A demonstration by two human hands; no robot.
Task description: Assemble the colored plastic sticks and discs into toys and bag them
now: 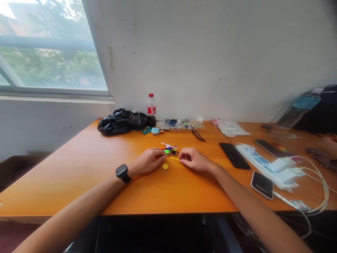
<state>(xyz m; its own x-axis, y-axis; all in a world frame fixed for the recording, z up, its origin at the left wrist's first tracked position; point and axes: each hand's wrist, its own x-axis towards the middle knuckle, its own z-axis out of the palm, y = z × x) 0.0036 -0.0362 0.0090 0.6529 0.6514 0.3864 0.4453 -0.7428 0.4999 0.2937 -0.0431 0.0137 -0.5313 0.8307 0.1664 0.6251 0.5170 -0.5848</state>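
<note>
My right hand (196, 159) has its thumb and fingers pinched on one end of a thin yellow arrow-shaped piece (174, 159), whose tip points left. Facing it, my left hand (149, 160), with a black watch on the wrist, has its fingertips drawn together; what they hold, if anything, is too small to make out. Just beyond the fingertips lie small colored plastic parts: a white, blue and red piece (169, 146), a bright green round piece (167, 151) and a black round piece (173, 152). Nearer me, a yellow round piece (165, 167) rests on the wooden table (137, 196).
Along the wall stand a black plastic bag (122, 122), a cola bottle (151, 109) and clear bags of parts (184, 123). On the right lie a black phone (234, 155), a white power strip (259, 163) with cables, and another phone (262, 185).
</note>
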